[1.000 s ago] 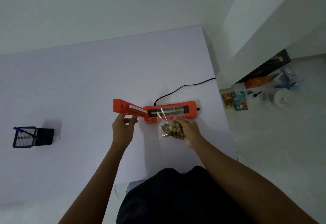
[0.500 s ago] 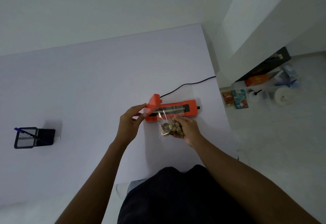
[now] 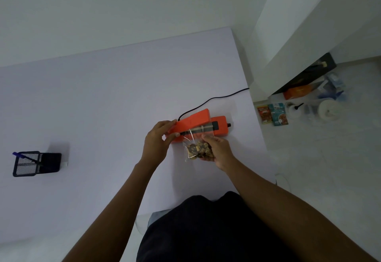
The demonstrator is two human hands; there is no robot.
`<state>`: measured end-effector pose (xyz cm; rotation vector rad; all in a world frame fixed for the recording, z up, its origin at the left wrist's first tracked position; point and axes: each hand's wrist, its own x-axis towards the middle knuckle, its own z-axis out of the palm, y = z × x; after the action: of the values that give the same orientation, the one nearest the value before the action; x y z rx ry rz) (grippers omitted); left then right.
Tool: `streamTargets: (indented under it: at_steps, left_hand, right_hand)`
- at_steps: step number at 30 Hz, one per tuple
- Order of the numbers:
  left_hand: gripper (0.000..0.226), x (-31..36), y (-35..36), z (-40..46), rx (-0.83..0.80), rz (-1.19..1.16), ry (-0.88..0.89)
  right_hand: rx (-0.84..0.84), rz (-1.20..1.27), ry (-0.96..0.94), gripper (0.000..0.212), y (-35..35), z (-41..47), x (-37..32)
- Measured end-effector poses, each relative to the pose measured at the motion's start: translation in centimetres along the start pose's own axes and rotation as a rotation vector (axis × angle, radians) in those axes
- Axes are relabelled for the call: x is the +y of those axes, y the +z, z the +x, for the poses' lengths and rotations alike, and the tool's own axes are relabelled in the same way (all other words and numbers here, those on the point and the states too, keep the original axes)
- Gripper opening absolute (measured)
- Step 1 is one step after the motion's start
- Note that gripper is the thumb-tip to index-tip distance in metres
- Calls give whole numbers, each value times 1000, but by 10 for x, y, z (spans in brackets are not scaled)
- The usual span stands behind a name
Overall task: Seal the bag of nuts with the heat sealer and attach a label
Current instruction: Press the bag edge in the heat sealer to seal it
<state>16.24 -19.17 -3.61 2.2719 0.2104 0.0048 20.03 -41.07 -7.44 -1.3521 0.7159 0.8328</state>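
Our left hand (image 3: pixel 157 140) grips the sealer (image 3: pixel 199 126) lid, half lowered; right hand (image 3: pixel 218 148) pinches the nut bag (image 3: pixel 195 148) on its strip.

One orange heat sealer (image 3: pixel 198 126) is sitting near the table's three o'clock edge, with one black cord (image 3: pixel 214 99) trailing toward one o'clock. One clear bag of nuts (image 3: pixel 196 148) is showing, and one mesh pen holder (image 3: pixel 35 163) at nine o'clock is carrying what is possibly a single blue pen (image 3: pixel 22 156). Two hands are showing, the left hand (image 3: pixel 157 142) and the right hand (image 3: pixel 219 148).
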Motion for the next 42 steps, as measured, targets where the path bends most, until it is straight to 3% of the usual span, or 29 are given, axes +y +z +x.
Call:
streamTargets:
  at_steps: [31,37,42]
  left_hand:
    - [32,16,33,20,-116,288,-66]
    - [30,18,32,22,-117,293,-77]
    - [28,18,34,20,-93,297,-62]
  right_hand:
    - [-1,12,-13,25,1,3,-2]
    - [-14,69,20,54,0,0,-5]
    - [-43,151,86,108,-3,0,-10]
